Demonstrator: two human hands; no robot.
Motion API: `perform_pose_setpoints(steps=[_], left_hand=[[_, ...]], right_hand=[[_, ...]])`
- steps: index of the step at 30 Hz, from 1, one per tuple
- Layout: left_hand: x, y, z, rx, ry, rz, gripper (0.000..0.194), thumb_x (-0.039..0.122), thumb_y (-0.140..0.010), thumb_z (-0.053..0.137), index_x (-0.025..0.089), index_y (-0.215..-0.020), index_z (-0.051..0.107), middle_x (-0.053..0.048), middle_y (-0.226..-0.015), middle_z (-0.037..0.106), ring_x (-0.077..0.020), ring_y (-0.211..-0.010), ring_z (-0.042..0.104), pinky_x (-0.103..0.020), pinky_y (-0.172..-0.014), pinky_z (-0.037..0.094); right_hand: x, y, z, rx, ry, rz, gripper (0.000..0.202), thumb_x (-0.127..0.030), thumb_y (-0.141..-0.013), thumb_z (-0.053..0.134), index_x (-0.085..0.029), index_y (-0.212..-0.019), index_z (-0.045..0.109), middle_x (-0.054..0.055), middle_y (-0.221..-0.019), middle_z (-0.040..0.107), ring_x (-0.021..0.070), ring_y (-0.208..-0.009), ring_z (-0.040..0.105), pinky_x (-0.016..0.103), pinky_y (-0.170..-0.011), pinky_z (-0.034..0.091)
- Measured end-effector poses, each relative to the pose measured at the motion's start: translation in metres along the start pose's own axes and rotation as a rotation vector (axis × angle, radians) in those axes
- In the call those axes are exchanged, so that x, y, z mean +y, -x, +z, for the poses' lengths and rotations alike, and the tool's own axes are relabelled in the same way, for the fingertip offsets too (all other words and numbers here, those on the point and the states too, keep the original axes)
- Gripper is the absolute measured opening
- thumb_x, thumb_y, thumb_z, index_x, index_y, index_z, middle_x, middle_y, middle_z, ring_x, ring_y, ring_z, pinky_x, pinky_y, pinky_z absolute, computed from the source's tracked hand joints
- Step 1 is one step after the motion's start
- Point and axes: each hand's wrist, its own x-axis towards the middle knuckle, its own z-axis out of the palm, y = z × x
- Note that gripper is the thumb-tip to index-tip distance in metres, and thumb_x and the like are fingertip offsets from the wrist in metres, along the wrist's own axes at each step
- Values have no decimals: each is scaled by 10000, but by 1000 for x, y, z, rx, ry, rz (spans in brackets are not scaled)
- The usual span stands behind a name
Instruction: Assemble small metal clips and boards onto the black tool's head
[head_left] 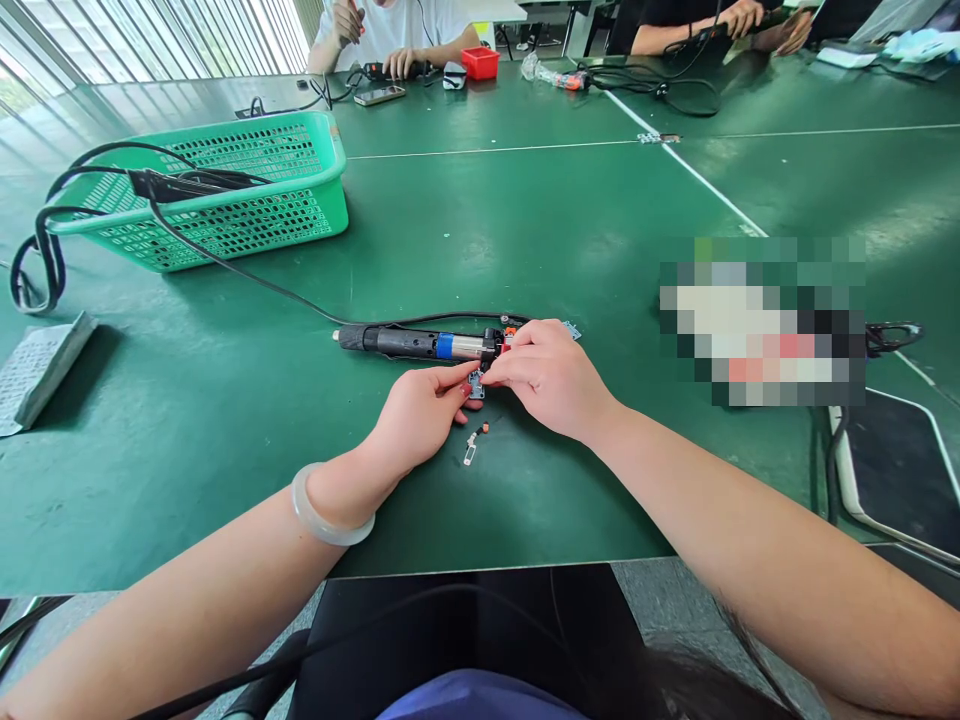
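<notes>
My left hand (425, 408) pinches a small blue-grey circuit board (476, 384) between thumb and fingers. On the board's other side, the fingertips of my right hand (551, 378) press together close to its upper edge. Just behind both hands lies a long black handheld power tool (397, 342), with a blue band, a silver motor section and red parts; its right end is hidden by my right hand. A piece of another blue board (572, 329) shows past my right knuckles. In front of my fingers, a small metal contact piece (470, 448) with an orange end rests on the green table.
A green basket (255, 215) with black cables stands at the back left, a cord running from it to the tool. Left lies a paper-wrapped block (45, 370); right are a blurred patch and a dark tablet-like device (896, 460). Two people sit across the table (525, 230).
</notes>
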Motion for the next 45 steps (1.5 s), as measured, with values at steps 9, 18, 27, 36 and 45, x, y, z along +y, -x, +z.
perform_pose_setpoints(steps=[9,18,27,36,45], left_hand=[[0,-1,0,-21,39,-11,361,205,-840,554,154,-1187,639,-53,-1019,730,-116,-756,649,-262,-732,526],[4,-1,2,-4,105,-33,359,122,-825,522,130,-1157,658,-39,-818,728,-104,-689,614,-274,-758,518],[-1,-2,-1,-62,124,10,425,255,-763,651,145,-1173,652,-58,-926,737,-135,-747,627,-323,-831,498],[0,-2,-1,-89,226,17,372,248,-726,685,165,-1089,700,-50,-975,735,-132,-789,632,-319,-864,496],[2,-1,-1,-90,204,10,361,197,-743,664,144,-1100,693,-34,-880,736,-122,-729,615,-316,-838,516]], right_hand=[[0,1,-1,-45,-16,91,225,-182,-870,571,-273,-793,762,34,-715,602,177,-768,518,381,-785,419],[1,1,-1,-45,-26,76,223,-173,-865,581,-269,-783,765,32,-691,595,177,-771,516,374,-761,406],[-2,-1,-3,-99,17,100,245,-159,-861,569,-282,-785,766,30,-679,582,182,-780,509,385,-777,398],[-5,-2,-3,-57,81,71,152,-190,-851,599,-224,-835,745,17,-674,474,168,-728,485,365,-766,407],[-5,-3,-5,-55,92,57,157,-176,-838,606,-231,-767,734,12,-640,507,172,-726,493,367,-756,403]])
